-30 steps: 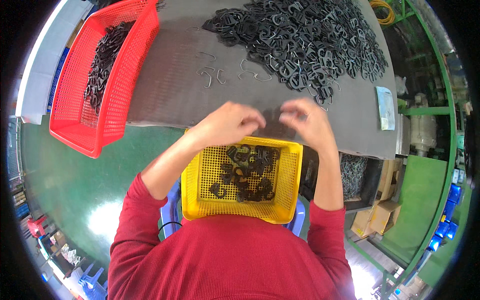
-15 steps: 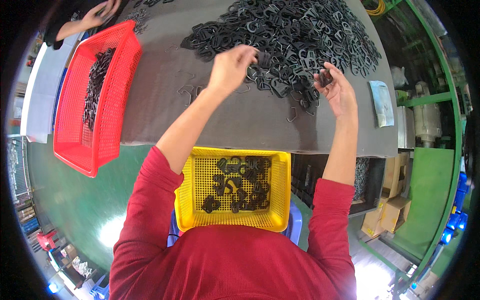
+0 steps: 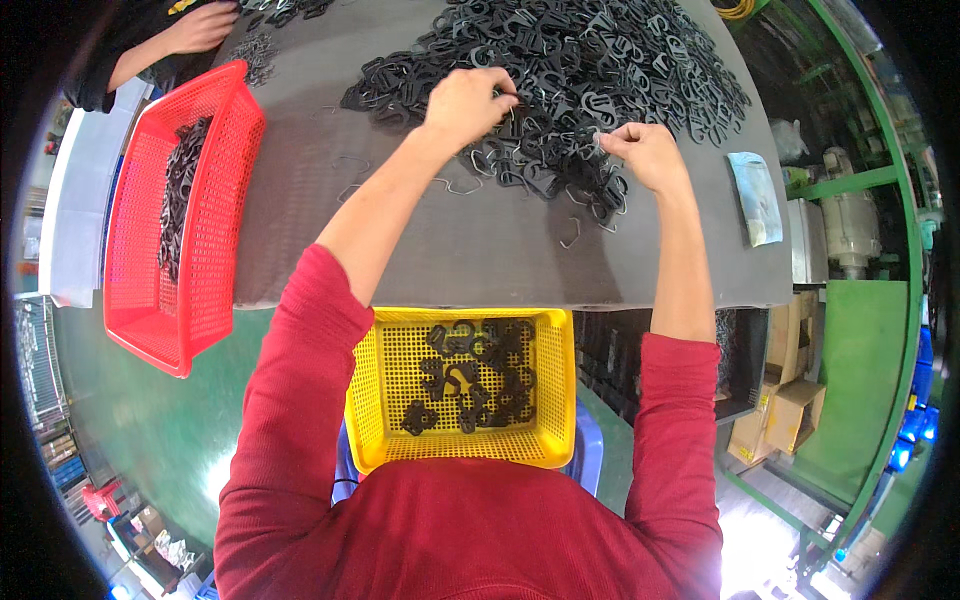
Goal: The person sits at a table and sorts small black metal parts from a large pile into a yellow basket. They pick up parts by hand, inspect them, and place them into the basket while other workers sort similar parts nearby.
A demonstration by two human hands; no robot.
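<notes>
A large pile of black plastic hooks and buckles (image 3: 590, 70) covers the far part of the grey table. Over its near left side, my left hand (image 3: 468, 105) is closed, thumb and fingers pinched; what they hold is hidden. At the pile's near right edge my right hand (image 3: 648, 155) pinches too, with a small greyish bit showing at the fingertips that is too small to name. Close below my hands lie thin bent wire pieces (image 3: 570, 233). In front of my body, a yellow basket (image 3: 362, 400) holds several black plastic parts (image 3: 470, 375).
To the left stands a red basket (image 3: 213, 235) with black parts inside. Beyond it, another person's hand (image 3: 203, 28) is at the table edge. A pale blue packet (image 3: 755, 198) lies on the table's right side. Cardboard boxes (image 3: 795, 418) sit below right.
My right hand has turned from palm up to palm down and moved left to the pile's edge. The black part seen in it before is no longer visible there. My left hand stays near the pile.
</notes>
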